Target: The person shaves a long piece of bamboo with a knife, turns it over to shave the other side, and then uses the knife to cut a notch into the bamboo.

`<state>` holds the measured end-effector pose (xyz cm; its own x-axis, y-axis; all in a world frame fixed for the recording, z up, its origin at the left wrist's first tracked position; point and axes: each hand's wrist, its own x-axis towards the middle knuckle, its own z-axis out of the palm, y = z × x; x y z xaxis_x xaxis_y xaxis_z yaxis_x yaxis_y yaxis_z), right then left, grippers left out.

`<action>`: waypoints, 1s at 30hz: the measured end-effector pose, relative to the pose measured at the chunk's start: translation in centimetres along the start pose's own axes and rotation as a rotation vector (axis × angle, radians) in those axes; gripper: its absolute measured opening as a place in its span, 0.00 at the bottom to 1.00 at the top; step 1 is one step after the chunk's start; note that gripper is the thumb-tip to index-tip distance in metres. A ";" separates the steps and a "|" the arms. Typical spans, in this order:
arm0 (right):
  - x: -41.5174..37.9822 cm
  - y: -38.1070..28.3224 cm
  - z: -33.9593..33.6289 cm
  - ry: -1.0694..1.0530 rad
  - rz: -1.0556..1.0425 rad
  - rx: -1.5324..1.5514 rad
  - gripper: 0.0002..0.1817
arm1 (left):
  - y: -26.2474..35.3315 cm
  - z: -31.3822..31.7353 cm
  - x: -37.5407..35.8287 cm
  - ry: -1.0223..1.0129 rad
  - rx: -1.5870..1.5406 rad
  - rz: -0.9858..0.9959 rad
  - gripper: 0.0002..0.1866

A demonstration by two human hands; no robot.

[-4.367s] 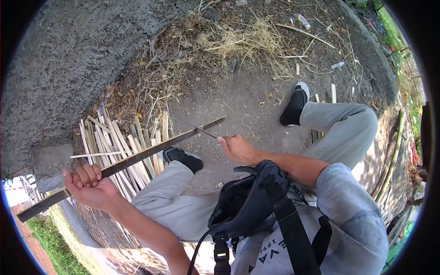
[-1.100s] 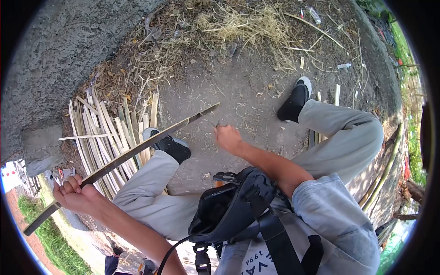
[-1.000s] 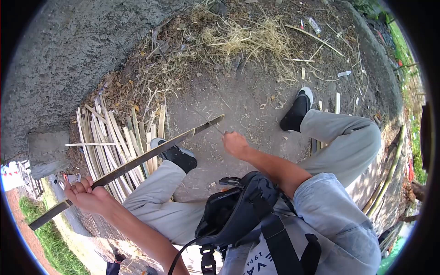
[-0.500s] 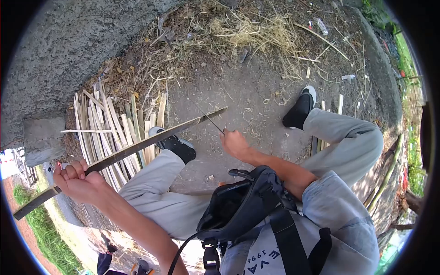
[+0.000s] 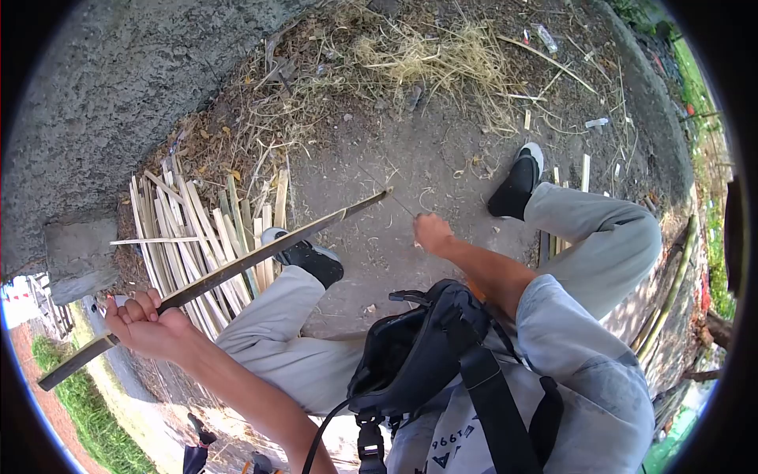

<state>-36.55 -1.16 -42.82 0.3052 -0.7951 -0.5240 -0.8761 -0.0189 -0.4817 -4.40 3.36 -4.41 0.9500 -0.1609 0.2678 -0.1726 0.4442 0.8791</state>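
Observation:
My left hand (image 5: 150,322) is wrapped round a long, dark-faced bamboo strip (image 5: 249,262), which slants up to the right across my left leg. A short length of the strip sticks out behind that hand. My right hand (image 5: 433,232) is closed on a thin-bladed knife (image 5: 403,208), its handle hidden in the fist. The narrow blade crosses the strip close to its far tip. A small pale sliver (image 5: 344,212) lifts from the strip's edge short of that tip.
A pile of split bamboo strips (image 5: 185,229) lies left of my left shoe (image 5: 312,257). Pale shavings (image 5: 430,59) cover the ground ahead. A rough stone block (image 5: 142,87) stands at upper left. An open black bag (image 5: 410,347) hangs at my waist.
My right hand has moved right and slightly forward, bringing the knife nearer the strip's far tip. My left hand keeps its grip on the strip, shifted slightly in view.

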 end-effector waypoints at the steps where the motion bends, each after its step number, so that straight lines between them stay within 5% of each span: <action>1: -0.3 0.4 -0.8 -0.024 -0.025 -0.046 0.15 | -0.3 0.1 -0.2 0.020 0.008 -0.004 0.09; 6: -1.4 0.1 0.6 -0.023 0.070 -0.040 0.14 | 0.1 0.4 -0.7 -0.008 0.014 -0.034 0.08; 10: -1.1 1.0 -1.5 -0.009 0.039 -0.109 0.13 | 0.2 1.0 -0.8 -0.006 -0.012 -0.033 0.20; 30: -2.9 7.9 1.3 0.009 0.185 -0.143 0.18 | 0.6 0.5 -0.6 -0.001 -0.017 -0.080 0.24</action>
<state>-43.94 1.80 -46.00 0.1323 -0.7983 -0.5875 -0.9609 0.0421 -0.2735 -5.20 3.28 -3.82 0.9602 -0.1972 0.1977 -0.0922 0.4447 0.8909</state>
